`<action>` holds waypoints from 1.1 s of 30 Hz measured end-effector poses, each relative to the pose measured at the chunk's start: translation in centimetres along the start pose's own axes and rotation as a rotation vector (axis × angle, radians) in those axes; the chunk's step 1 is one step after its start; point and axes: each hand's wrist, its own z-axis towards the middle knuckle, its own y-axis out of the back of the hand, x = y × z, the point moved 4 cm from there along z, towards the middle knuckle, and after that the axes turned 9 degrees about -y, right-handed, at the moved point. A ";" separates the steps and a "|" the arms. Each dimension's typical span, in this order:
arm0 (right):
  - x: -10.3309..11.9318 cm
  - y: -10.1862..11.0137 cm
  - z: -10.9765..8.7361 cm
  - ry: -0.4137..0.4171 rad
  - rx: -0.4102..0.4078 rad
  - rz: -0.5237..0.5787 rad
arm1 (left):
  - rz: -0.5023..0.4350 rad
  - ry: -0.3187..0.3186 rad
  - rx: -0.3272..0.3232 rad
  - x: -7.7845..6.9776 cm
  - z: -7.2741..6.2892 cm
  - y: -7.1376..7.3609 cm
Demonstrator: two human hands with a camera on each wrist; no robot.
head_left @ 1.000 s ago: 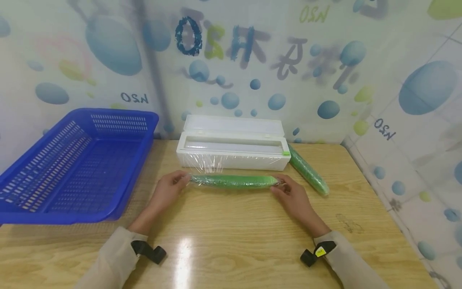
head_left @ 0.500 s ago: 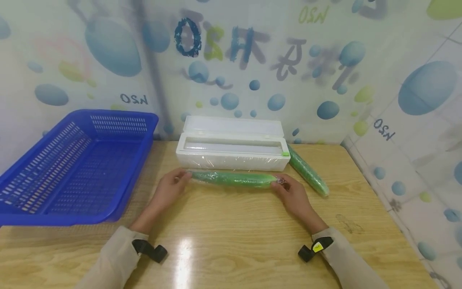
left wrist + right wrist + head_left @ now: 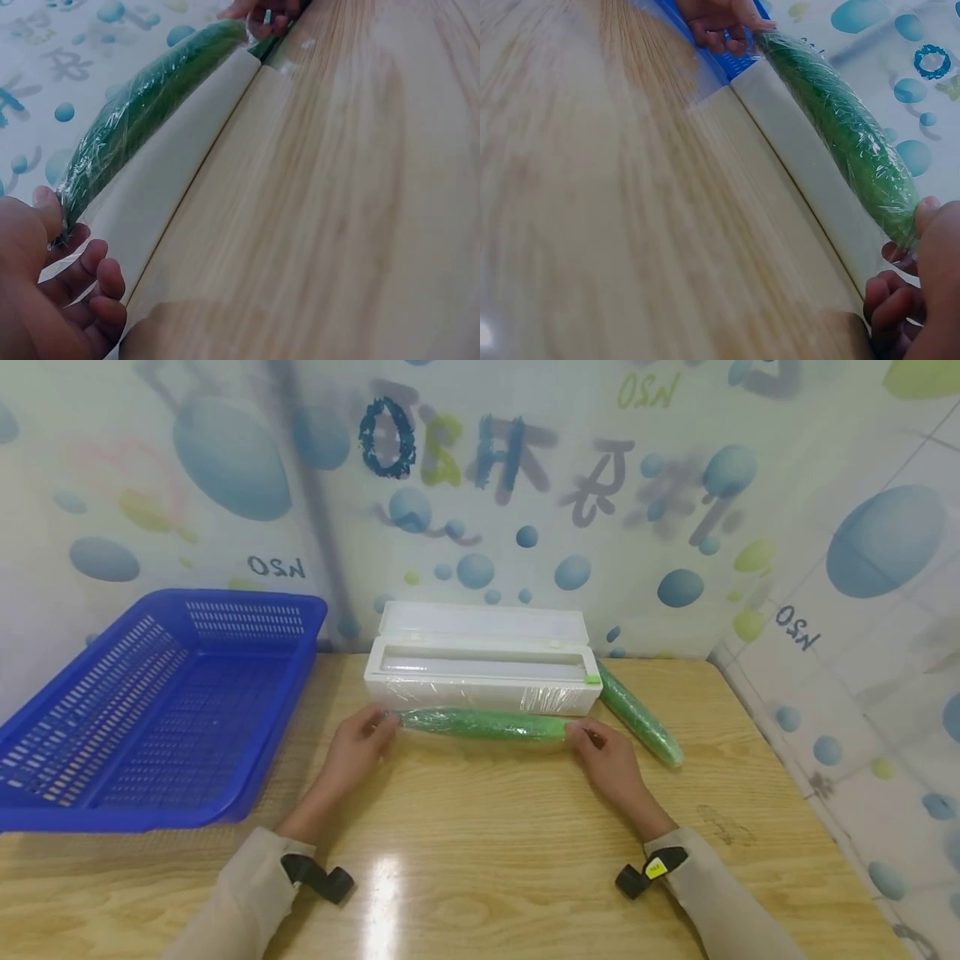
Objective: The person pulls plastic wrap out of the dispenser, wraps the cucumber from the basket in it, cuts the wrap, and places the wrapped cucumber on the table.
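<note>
A green cucumber (image 3: 480, 724) in shiny cling film is held level above the table, just in front of a white cling film box (image 3: 487, 689). My left hand (image 3: 358, 745) pinches its left end between thumb and fingertips. At the other end, my right hand (image 3: 606, 758) pinches the paler tip the same way. Both wrist views show the wrapped cucumber (image 3: 142, 112) stretched between the two hands, with creased film around it. The box's lid (image 3: 483, 622) stands raised at the back, and film lies over its front face.
A blue perforated basket (image 3: 281, 727) stands on the left. Behind my right hand, a second wrapped cucumber (image 3: 641, 714) lies slanted beside the box. A patterned wall (image 3: 480, 527) rises behind the wooden table (image 3: 480, 843).
Both hands have lifted the cucumber slightly away from me, toward the box, and it now overlaps the box's lower front edge. The film strands between box and cucumber have shifted.
</note>
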 end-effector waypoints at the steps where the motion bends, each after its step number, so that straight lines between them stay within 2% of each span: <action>1: 0.1 0.0 0.0 0.005 0.000 0.003 | -0.009 -0.004 -0.004 -0.2 0.0 0.0; 9: 0.4 0.0 0.0 0.056 0.047 0.079 | -0.041 -0.010 0.001 -2.8 -0.1 0.0; 11: 0.4 0.0 0.0 0.071 0.050 0.096 | -0.037 -0.003 -0.004 -2.3 0.0 0.0; 15: 0.4 0.0 0.0 0.082 0.024 0.100 | -0.016 0.012 -0.015 -0.4 0.3 -0.1; 18: 0.4 -0.1 0.1 0.075 0.003 0.082 | 0.016 0.009 -0.015 0.3 0.4 -0.2; 28: 0.7 -0.6 0.4 0.023 -0.047 0.036 | 0.157 0.039 -0.055 0.8 1.1 -0.4; 33: 0.9 -0.7 0.7 0.010 -0.084 0.018 | 0.234 0.094 -0.041 0.9 1.4 -0.4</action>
